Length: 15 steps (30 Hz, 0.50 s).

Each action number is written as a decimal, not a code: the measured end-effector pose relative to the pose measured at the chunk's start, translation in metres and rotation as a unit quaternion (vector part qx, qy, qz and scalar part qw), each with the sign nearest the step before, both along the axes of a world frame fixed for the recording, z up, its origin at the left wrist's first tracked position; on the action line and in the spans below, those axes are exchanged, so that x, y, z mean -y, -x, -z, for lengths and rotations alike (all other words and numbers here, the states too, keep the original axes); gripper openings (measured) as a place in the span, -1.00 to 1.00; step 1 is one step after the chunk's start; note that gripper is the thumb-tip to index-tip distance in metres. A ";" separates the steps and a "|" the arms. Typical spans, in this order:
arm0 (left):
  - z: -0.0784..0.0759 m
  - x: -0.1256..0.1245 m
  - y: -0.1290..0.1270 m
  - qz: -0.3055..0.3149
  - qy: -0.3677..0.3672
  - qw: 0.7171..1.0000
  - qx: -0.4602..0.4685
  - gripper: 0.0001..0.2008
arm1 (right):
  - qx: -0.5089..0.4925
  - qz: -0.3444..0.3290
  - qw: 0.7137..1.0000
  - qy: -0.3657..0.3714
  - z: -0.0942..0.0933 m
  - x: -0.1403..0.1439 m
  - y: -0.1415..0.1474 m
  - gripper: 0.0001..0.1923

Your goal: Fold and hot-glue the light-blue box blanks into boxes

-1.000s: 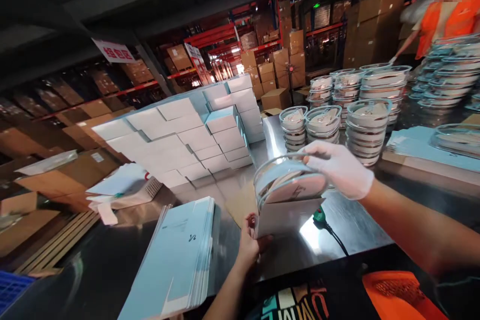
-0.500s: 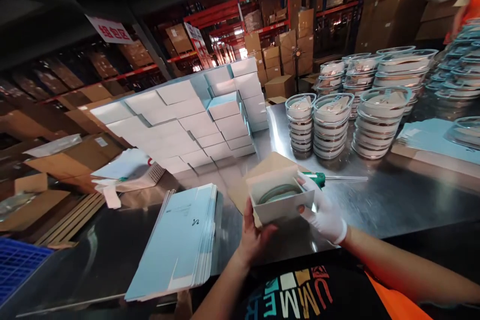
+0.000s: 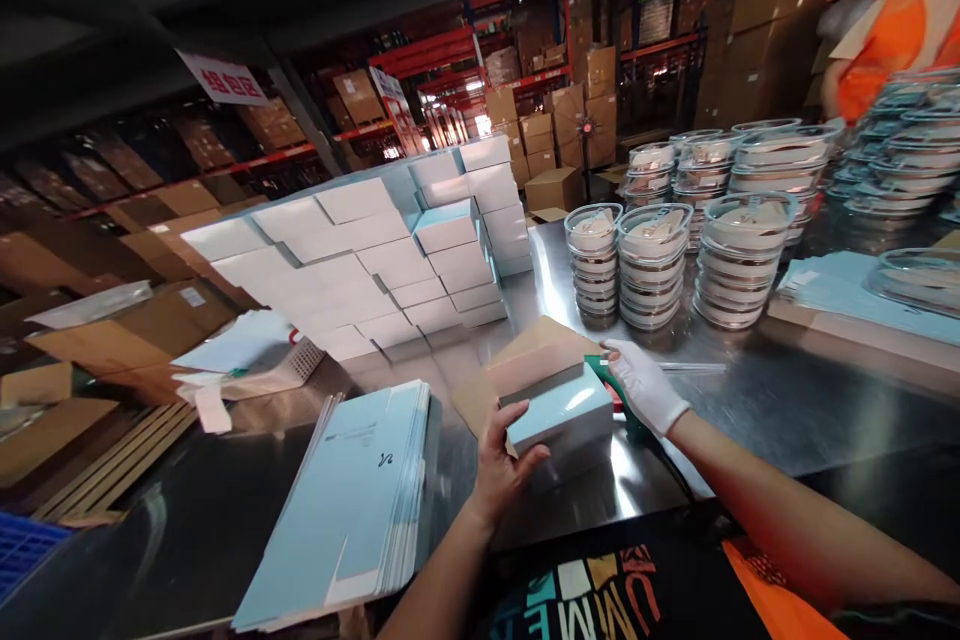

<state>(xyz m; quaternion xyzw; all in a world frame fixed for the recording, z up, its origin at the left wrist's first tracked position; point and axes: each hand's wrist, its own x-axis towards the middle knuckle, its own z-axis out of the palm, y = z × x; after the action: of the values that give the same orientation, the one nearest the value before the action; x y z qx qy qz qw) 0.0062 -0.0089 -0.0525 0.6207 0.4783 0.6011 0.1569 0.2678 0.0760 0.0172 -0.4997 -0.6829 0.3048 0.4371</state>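
Note:
A small carton (image 3: 566, 410) with a light blue panel on top sits on the metal table in front of me. One brown-sided flap (image 3: 536, 360) stands raised along its far side. My left hand (image 3: 506, 455), bare, grips the carton's near left corner, with fingers on top and thumb at the front. In its white glove, my right hand (image 3: 641, 382) is closed around a green glue gun (image 3: 616, 382) at the carton's right side. A clear glue stick (image 3: 694, 367) juts out behind the gun. The carton's contents are hidden.
Flat blue carton blanks (image 3: 337, 495) lie stacked at left. A wall of white boxes (image 3: 360, 265) rises behind. Stacked glass containers (image 3: 652, 265) stand at right, near more blue sheets (image 3: 862, 290). A person in an orange vest (image 3: 889, 40) is at far right.
The blue panel now covers the carton's opening, where a round glassy rim showed before. My right hand has left the carton and taken hold of the glue gun.

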 end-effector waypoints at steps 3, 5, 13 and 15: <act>-0.016 0.000 0.002 -0.037 -0.018 0.998 0.048 -0.34 | 0.168 0.063 0.975 0.130 0.002 -0.011 -0.017 -0.42; -0.028 0.001 0.003 -0.054 -0.014 0.995 0.086 -0.37 | 0.171 0.068 0.968 0.169 0.010 -0.015 -0.021 -0.22; -0.059 0.010 0.017 -0.060 0.034 0.983 0.168 -0.42 | 0.028 0.114 0.992 0.041 0.014 -0.005 -0.028 -0.31; -0.063 0.011 0.015 -0.064 0.027 0.983 0.172 -0.43 | -0.030 0.134 0.990 -0.045 0.000 0.004 -0.030 -0.40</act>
<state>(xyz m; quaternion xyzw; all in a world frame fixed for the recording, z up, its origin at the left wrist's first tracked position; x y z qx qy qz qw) -0.0091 -0.0202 0.0106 0.4716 0.4991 0.6946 0.2145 0.2979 0.0715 0.0170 -0.5571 -0.6097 0.2275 0.5159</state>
